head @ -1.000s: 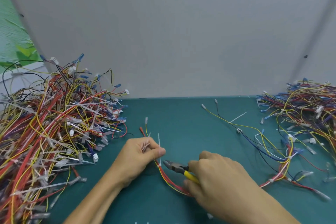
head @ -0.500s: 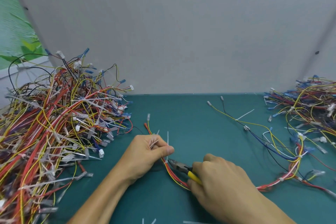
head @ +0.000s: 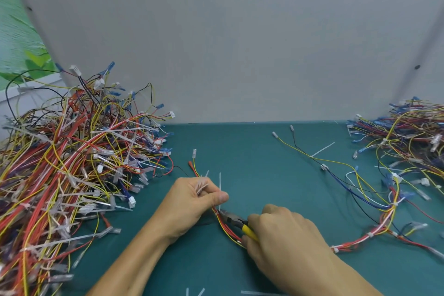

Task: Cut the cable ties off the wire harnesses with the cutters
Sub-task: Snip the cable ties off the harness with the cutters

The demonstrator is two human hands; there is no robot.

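**Cutters close in on the tie**

Since a second ago the cutters (head: 231,218) have crept a little toward the left hand (head: 189,204), and their nose now sits just under the thumb, at the foot of the upright tie (head: 219,182). Both hands have otherwise stayed put.

The left hand is clenched round the harness (head: 224,227), a thin bundle of red and yellow wires, with the thumb pressed along the top. A tuft of pale tie ends shows between its fingers. The harness ends stick out beyond the hand toward the wall (head: 240,43). The other way it runs down to the right hand (head: 283,235) and out of sight under it.

The right hand grips the cutters by their yellow handles, with only the dark head and a bit of yellow showing. Whether the blades have closed on the tie cannot be told.

All this lies low in the middle of the green surface (head: 264,175). A big pile (head: 72,163) of tied harnesses fills the left side and a smaller heap (head: 408,132) sits at the right edge. Between the heap and the hands lies a spread-out harness (head: 360,182), with a loose tie (head: 322,149) across one of its thin wires. Cut tie scraps (head: 252,292) lie at the near edge.
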